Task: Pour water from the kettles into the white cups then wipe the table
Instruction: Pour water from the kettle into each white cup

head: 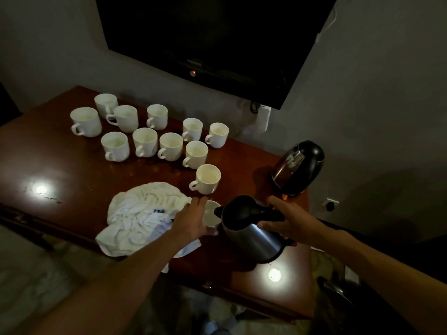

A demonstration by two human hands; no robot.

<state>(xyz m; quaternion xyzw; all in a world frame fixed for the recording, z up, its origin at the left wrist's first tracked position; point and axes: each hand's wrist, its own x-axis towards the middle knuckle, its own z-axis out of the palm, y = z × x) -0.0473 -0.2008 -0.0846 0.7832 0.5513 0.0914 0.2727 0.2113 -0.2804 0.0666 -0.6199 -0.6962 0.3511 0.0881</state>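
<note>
Dim room, dark wooden surface (72,170) running from left of frame to lower right. Right hand (287,218) wrapped tight around the black handle of a steel kettle (251,235), lower centre, tilted with the spout aimed left over a white cup (212,217). Left hand (191,220) curled around that cup's left side, steadying it. Can't tell if any water is actually coming out, too dark at the spout.

Crumpled white towel (142,213) just left of the held cup, partly under the left forearm, one corner hanging over the near edge. Another cup (207,178) right above the held one, standing alone. Ten more cups (145,141) clustered in the upper left and centre, handles mostly pointing toward lower left. Contents hard to make out.

Second kettle (298,168), dark and rounded, at the right edge of the surface, well apart from the steel one, small orange light at its base. Two bright light reflections on the wood, one at left, one at lower right. Black TV (217,39) up on the wall, tiny red standby light glowing.
</note>
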